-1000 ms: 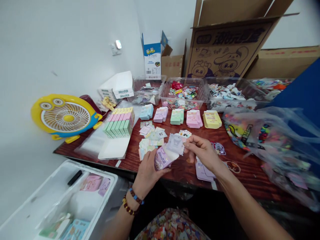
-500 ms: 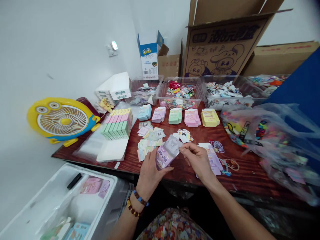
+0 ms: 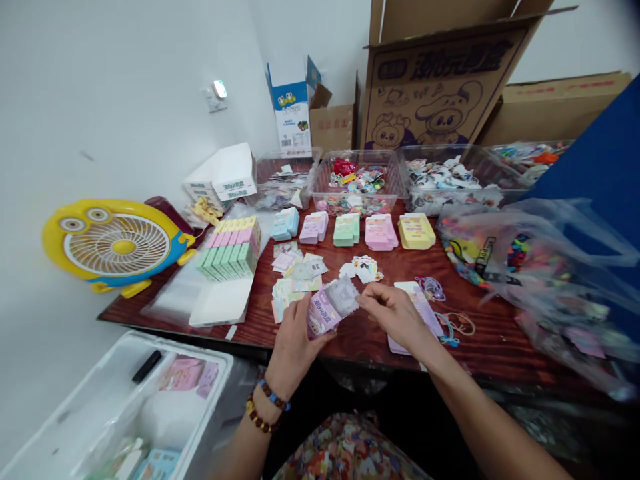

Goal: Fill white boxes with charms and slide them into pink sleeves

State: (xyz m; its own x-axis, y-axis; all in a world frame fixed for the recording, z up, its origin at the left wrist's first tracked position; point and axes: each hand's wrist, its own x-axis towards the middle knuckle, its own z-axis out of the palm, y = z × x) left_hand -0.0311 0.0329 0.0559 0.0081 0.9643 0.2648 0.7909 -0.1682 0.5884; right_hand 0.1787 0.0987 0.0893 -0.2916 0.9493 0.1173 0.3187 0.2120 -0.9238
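My left hand (image 3: 296, 333) is wrapped round a small purple printed box (image 3: 323, 313), tilted above the table's front edge. A grey sachet (image 3: 343, 295) with zigzag edges sticks out of the box's upper right end. The thumb and forefinger of my right hand (image 3: 387, 310) are pinched at the sachet's right edge. Partly under my right forearm lie flat purple box blanks (image 3: 425, 313). Behind the box are small cards (image 3: 295, 280) in loose piles and a pile of white die-cut stickers (image 3: 363, 268). Hair ties (image 3: 450, 327) lie to the right.
Stacks of folded blue, purple, green, pink and yellow boxes (image 3: 417, 231) form a row. Behind them stand clear bins (image 3: 355, 202) of trinkets. Finished-looking boxes (image 3: 230, 247) fill a tray at left, near a yellow fan (image 3: 120, 247). A foam box (image 3: 220, 393) is lower left; plastic bags (image 3: 545, 267) lie right.
The purple box and both hands have stayed together, with the sachet tilting slightly to the right. The whole view has shifted a little. Nothing has been let go.
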